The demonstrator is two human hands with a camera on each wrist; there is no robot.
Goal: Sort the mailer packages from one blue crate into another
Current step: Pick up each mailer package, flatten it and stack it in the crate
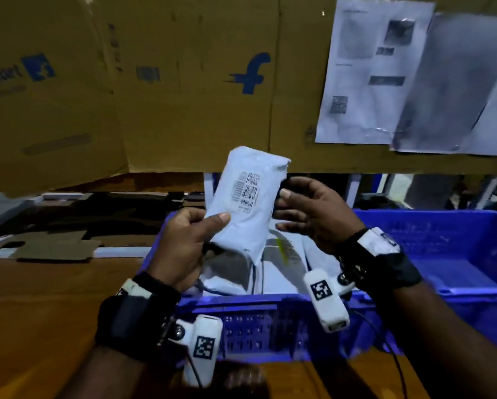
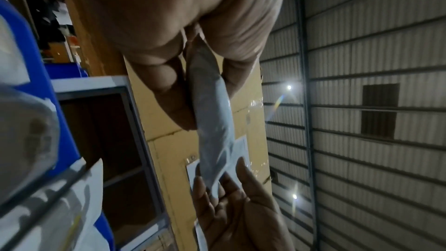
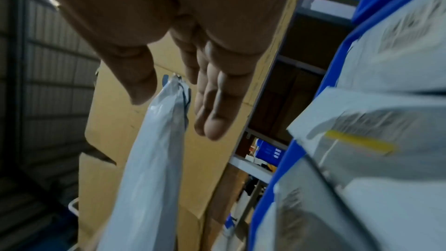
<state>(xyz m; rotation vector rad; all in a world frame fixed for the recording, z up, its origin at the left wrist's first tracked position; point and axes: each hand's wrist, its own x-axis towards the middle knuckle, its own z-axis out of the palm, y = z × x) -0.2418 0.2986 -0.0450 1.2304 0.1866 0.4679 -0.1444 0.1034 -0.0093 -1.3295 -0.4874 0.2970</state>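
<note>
White mailer (image 1: pixel 248 203), pinched in the left hand (image 1: pixel 184 246), awaits the spread, empty right hand (image 1: pixel 313 214); next, probably a handover toward the right crate (image 1: pixel 442 289).

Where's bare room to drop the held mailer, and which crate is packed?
The right blue crate shows a bare floor between its near rim and far wall, a free patch. The crate under the hands is crowded with white mailers. The left hand grips the held mailer; the right hand is open beside it.
</note>
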